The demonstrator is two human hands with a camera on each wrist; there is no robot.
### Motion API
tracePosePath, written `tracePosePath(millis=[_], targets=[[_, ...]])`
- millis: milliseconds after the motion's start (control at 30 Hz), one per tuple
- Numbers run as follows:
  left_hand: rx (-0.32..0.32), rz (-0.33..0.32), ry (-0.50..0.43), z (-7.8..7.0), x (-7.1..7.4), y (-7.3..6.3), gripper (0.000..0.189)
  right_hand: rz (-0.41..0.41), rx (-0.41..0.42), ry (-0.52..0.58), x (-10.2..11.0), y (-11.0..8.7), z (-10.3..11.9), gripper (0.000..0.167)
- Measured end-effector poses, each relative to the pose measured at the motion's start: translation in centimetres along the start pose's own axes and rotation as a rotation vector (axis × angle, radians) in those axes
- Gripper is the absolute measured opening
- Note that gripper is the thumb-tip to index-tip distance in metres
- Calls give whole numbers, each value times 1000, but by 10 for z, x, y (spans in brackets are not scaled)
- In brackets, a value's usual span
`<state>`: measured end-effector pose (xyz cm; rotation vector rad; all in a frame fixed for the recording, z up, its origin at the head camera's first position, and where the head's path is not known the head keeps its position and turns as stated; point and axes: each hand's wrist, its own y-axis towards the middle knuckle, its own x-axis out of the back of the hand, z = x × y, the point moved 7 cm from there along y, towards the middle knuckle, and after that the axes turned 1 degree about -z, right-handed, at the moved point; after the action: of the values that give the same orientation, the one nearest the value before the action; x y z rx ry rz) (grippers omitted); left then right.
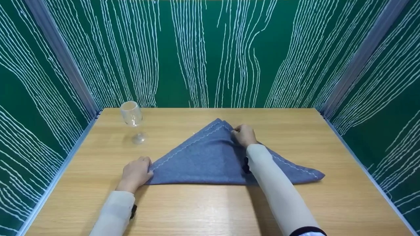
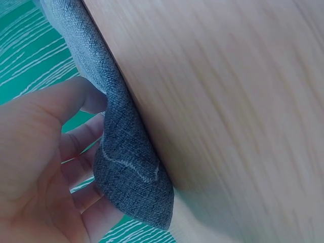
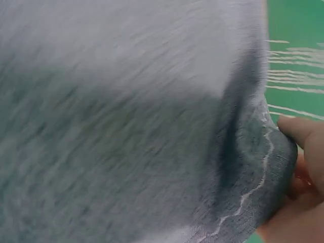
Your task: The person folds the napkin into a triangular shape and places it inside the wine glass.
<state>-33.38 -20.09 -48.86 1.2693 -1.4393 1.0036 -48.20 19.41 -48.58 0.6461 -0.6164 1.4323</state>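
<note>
A blue-grey cloth napkin (image 1: pixel 203 157) with white stitching along its edges lies folded into a triangle, its peak toward the back of the table. My left hand (image 1: pixel 137 171) pinches it near the left corner. In the left wrist view the thumb lies on the napkin (image 2: pixel 126 136) and the fingers pass behind it, with the corner flap hanging past them. Just right of the peak, my right hand (image 1: pixel 244 135) grips the slanting edge. The right wrist view has the stitched edge of the napkin (image 3: pixel 253 167) bent between thumb and fingers. My right forearm covers part of the napkin.
A clear stemmed glass (image 1: pixel 132 116) stands upright at the back left of the wooden table (image 1: pixel 203 209), beyond my left hand. Green walls (image 1: pixel 213 49) with white wavy lines rise behind the table and on both sides.
</note>
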Motion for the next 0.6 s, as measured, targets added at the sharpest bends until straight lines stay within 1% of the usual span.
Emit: tracePosePath(millis=[100,200,300,500,600], targets=[[5,12,-3,0,-1,1,23,-83,88,-133,2,-1,7,22],[8,15,-6,0,-2,2,23,-145,149,-193,6,-2,14,21],[9,16,-8,0,-3,3,22,-183,164,-182,10,-2,18,22],[4,11,-9,1,-2,4,23,-297,169,-128,23,-1,22,21],[2,1,-3,2,-1,3,21,-317,168,-102,25,0,23,22]])
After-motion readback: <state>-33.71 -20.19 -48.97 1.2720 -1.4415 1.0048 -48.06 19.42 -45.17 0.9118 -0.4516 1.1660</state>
